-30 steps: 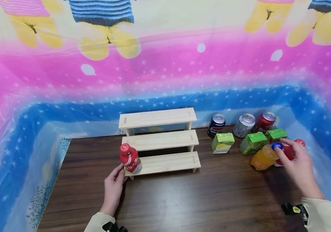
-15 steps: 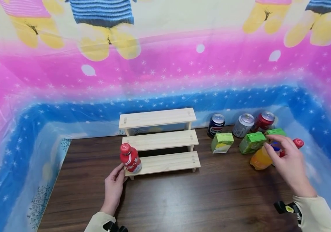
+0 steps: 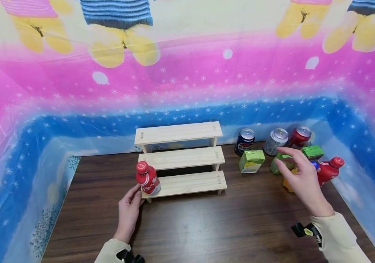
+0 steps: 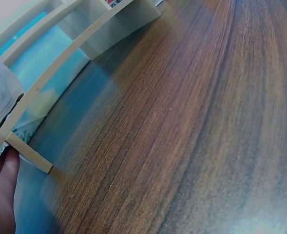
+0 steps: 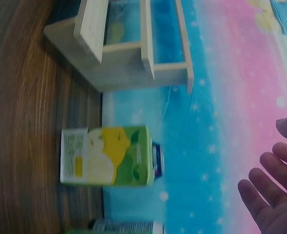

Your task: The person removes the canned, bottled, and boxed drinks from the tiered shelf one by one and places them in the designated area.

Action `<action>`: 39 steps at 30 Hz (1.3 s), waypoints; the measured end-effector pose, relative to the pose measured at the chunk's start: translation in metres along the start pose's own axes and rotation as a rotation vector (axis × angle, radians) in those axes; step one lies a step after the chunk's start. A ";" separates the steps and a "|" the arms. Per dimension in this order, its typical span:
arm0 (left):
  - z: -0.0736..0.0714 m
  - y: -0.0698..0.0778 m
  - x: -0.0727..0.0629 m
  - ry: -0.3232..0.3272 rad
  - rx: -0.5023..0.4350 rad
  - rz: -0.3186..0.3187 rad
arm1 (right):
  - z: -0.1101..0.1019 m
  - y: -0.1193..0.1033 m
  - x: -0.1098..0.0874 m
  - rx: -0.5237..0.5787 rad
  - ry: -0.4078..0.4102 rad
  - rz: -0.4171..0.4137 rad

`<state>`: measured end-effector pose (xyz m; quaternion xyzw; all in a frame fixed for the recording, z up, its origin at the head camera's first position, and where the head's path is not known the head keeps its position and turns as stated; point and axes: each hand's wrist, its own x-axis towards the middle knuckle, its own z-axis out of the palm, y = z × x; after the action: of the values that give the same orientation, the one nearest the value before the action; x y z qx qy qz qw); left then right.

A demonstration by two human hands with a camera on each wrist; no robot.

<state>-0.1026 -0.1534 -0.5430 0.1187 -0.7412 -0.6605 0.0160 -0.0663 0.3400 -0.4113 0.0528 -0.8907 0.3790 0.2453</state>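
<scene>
In the head view a three-step wooden shelf (image 3: pixel 190 183) stands on the brown table. A red bottle (image 3: pixel 148 179) is upright at the left end of its lowest step. My left hand (image 3: pixel 129 213) grips that end of the step beside the bottle; the left wrist view shows the fingers (image 4: pixel 7 170) at the shelf's leg. My right hand (image 3: pixel 303 184) hovers with thumb and fingers spread, holding nothing. It partly covers an orange drink bottle (image 3: pixel 287 185) and a green drink carton (image 3: pixel 275 167). Left of it stands a light green carton (image 3: pixel 251 162).
Along the back right stand a dark blue can (image 3: pixel 245 141), a silver can (image 3: pixel 275 141) and a red can (image 3: pixel 299 136). Another green carton (image 3: pixel 313 152) and a second red bottle (image 3: pixel 329 171) stand at the far right. A printed cloth (image 3: pixel 187 80) surrounds the table.
My right hand has left the orange drink bottle's blue cap and moved left, towards the light green carton. My left hand and the red bottle on the shelf have stayed put.
</scene>
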 end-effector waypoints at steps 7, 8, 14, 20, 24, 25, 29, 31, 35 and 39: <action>0.000 0.001 0.000 -0.004 0.010 -0.011 | 0.021 -0.018 0.005 0.024 -0.037 -0.060; 0.000 0.001 0.000 -0.006 0.013 -0.014 | 0.024 -0.020 0.006 0.025 -0.042 -0.063; 0.000 0.001 0.000 -0.001 0.006 -0.008 | 0.041 -0.031 0.010 0.065 -0.093 -0.065; 0.001 0.002 -0.001 0.002 -0.009 0.011 | 0.057 -0.043 0.013 0.091 -0.134 -0.085; 0.000 0.003 -0.003 0.000 -0.013 0.005 | 0.067 -0.051 0.016 0.117 -0.154 -0.110; 0.000 0.004 -0.003 0.000 -0.015 0.004 | 0.069 -0.054 0.016 0.129 -0.160 -0.117; 0.000 0.004 -0.003 -0.002 -0.016 0.007 | 0.079 -0.063 0.019 0.168 -0.182 -0.153; 0.000 0.004 -0.003 -0.001 -0.017 0.011 | 0.084 -0.067 0.021 0.182 -0.193 -0.175; 0.000 0.003 -0.003 -0.003 -0.012 0.010 | 0.095 -0.075 0.024 0.229 -0.207 -0.217; 0.000 0.003 -0.003 -0.009 -0.015 0.010 | 0.108 -0.082 0.027 0.280 -0.231 -0.235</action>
<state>-0.1005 -0.1523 -0.5393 0.1120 -0.7370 -0.6663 0.0169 -0.1096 0.2090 -0.4091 0.2328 -0.8393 0.4592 0.1745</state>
